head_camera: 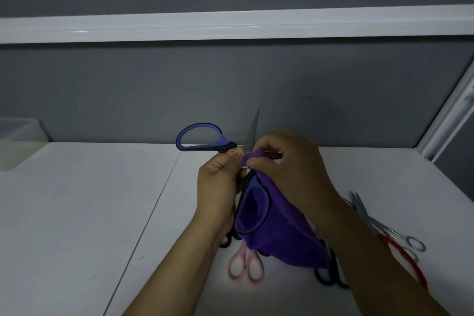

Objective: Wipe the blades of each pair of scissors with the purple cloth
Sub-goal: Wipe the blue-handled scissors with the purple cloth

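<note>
While the big scissors with blue-and-black plastic handles (252, 210) hang wide open above the white bench (77, 213), the left hand (218, 174) has its grip closed on them right at the pivot, thumb and fingers pinching where the two halves cross. The right hand (289, 164) is closed as well, pinching a fold of the soft purple cloth (282, 233) just right of that pivot. One blade seems to sit inside that fold, though it is hidden. The rest of the cloth drapes limp behind the near handle loop. The other steel blade (254, 131) stands bare, pointing up and far.

These scissors look rigid and fairly light, but the open halves can swing on the pivot, so the pivot or a rubbery handle is the safe hold. Bare steel is smooth and sharp-edged. The floppy cloth wants bunching thick between fingers and metal, pressed on the flats, not the edge.

Down on the bench wait pink-handled scissors (246, 267), black-handled scissors (331, 272), red-handled scissors (405, 254) and slim all-metal scissors (384, 228).
</note>
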